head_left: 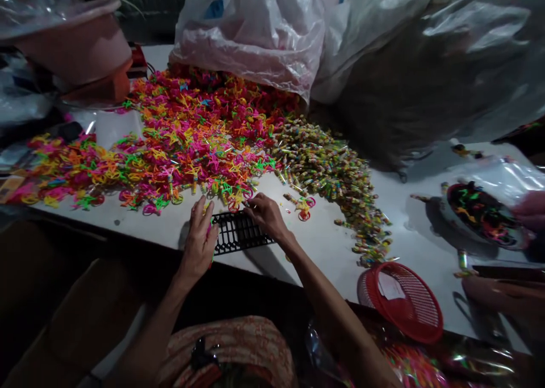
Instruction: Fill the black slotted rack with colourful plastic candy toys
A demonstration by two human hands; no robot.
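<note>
A black slotted plastic rack [238, 233] lies on the white table near its front edge, between my hands. My left hand [198, 237] rests at the rack's left end, its fingers curled, with bits of pink and green plastic showing along its inner side. Over the rack's far right part, my right hand [268, 215] has its fingertips pinched together; whatever is between them is too small to make out. Just beyond the hands spreads a large heap of bright plastic figures with rings [187, 144]. Right of it lies a pile of small printed tubes [327, 164].
A red mesh basket [436, 314] stands at the table's front right. Big plastic bags [251, 36] fill the back, and a pink tub [80, 50] stands at back left. At far right another person's hand [496, 291] is beside a bowl [451, 220] of coloured pieces.
</note>
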